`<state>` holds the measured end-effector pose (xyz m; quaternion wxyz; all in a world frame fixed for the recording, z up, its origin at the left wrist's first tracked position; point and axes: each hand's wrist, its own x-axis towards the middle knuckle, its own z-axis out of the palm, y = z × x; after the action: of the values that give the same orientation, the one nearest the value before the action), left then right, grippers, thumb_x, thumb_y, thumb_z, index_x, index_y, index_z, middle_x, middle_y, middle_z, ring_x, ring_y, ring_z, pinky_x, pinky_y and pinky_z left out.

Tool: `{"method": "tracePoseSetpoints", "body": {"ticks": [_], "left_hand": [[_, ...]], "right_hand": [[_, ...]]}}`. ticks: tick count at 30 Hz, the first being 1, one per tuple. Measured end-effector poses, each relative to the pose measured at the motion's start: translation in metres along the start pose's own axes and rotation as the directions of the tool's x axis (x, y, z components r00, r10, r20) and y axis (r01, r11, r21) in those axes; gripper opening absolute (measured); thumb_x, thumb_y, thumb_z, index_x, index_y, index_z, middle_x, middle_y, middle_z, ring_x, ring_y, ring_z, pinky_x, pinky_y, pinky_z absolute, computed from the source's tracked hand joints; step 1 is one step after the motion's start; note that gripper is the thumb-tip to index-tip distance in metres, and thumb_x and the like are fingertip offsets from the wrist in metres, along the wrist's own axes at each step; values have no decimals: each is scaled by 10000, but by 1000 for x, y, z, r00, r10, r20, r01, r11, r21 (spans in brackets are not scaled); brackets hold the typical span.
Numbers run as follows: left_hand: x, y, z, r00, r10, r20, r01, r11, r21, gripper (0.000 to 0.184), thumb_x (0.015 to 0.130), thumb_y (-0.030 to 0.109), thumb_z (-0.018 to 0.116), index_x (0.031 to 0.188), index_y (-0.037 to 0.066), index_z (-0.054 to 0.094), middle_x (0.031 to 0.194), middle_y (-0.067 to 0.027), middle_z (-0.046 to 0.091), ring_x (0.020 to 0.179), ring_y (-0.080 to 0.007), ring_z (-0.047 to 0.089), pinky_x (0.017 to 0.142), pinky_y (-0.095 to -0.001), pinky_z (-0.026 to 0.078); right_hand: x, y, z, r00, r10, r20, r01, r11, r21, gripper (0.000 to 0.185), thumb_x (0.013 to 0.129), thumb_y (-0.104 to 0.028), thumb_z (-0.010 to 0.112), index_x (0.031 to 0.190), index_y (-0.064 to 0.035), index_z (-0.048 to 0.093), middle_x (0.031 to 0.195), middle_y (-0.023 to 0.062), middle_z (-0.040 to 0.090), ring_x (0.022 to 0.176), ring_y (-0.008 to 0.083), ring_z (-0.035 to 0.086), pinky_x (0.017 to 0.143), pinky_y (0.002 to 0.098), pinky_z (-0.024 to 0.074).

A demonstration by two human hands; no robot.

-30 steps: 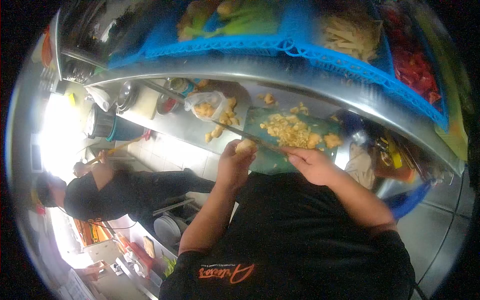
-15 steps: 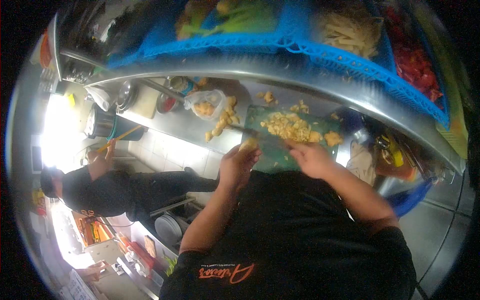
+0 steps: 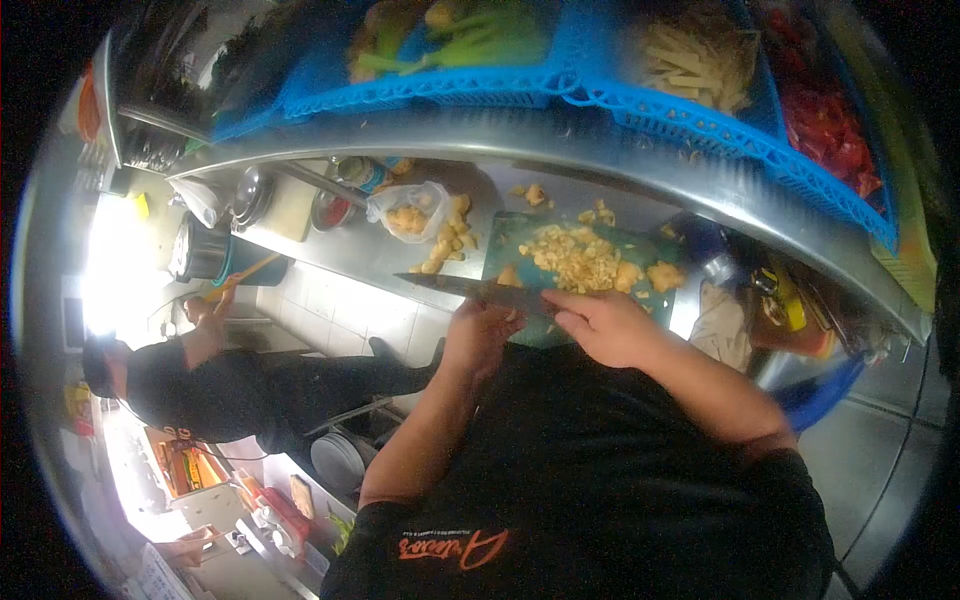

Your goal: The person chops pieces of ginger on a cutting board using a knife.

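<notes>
- Got a knife (image 3: pixel 465 287) mid-frame, gripped in the right hand (image 3: pixel 610 328), index finger stretched out toward the blade, other fingers folded around the handle end.
- Pointing blade-tip left, passing right by the left hand (image 3: pixel 478 335), fingers curled in and bunched together. Can't tell about anything pinched in there, sorry.
- Seeing a heap of yellow pieces (image 3: pixel 575 258) just right of centre, on a green cutting board (image 3: pixel 510 232), plus a lone chunk (image 3: pixel 507 275) near the blade.
- More chunks spilling beside a clear plastic bag (image 3: pixel 435 200), left of the board.
- Now for writing: orange script logo (image 3: pixel 455 543), upside down at bottom centre on the black shirt (image 3: pixel 640 450). Starts with "Art", looks like "Artero's", not sworn to. Can't make out the tiny line along it.
- Also spotting orange lettering (image 3: pixel 183 433) on another person (image 3: pixel 240 385) at left, too small to read.
- Teal-labelled can (image 3: pixel 365 172), upper left of centre, unreadable. Same for the written sheet (image 3: pixel 155 580), bottom left.
- Blue baskets (image 3: pixel 700 115) across the top, holding green stalks (image 3: pixel 490 40), pale strips (image 3: pixel 685 65) and red pieces (image 3: pixel 825 135).
</notes>
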<state>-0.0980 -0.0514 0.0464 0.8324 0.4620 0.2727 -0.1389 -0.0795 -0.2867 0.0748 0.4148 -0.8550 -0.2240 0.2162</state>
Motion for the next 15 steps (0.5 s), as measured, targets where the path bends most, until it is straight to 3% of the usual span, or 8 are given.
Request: {"method": "tracePoseSetpoints", "body": {"ticks": [6,10,11,13,15], "left_hand": [[-6,2,-3,992,-118,38,118,993,23,390,937,7,577,1306,-97,500,1150,-201,620,972,-312,664,852,-392,538],[-8,1,-4,987,-124,106,125,992,-6,397,952,37,608,1317,-85,512,1124,-179,631,970,-289,667,835,-372,540],[-8,4,0,987,-112,113,114,993,-10,401,953,46,618,1320,-81,516,1116,-171,635,970,-282,668,833,-369,540],[-6,7,4,995,-43,90,31,991,130,429,944,57,637,1334,-75,516,1111,-154,640,949,-260,666,824,-360,538],[-11,4,5,997,-12,75,-10,960,280,453,934,64,653,1344,-72,515,1106,-138,644,917,-237,663,806,-347,537]], "right_hand": [[-5,2,2,1000,-2,1,2,999,-49,396,1026,-312,534,1394,-179,595,1194,176,700,1071,413,670,952,468,535],[6,63,11,975,207,-87,-211,976,-45,394,1028,-366,518,1354,-176,632,1131,238,697,1027,433,679,921,519,537],[4,65,8,976,181,-117,-184,983,-11,395,1027,-368,519,1355,-179,632,1133,238,697,1029,432,679,921,520,536],[-3,65,11,978,135,-160,-127,990,59,397,1024,-371,520,1356,-184,631,1136,239,697,1034,432,678,923,522,534],[-12,31,5,994,93,-53,-89,994,68,407,1021,-378,524,1363,-182,626,1138,232,700,1041,431,676,932,518,532]]}}
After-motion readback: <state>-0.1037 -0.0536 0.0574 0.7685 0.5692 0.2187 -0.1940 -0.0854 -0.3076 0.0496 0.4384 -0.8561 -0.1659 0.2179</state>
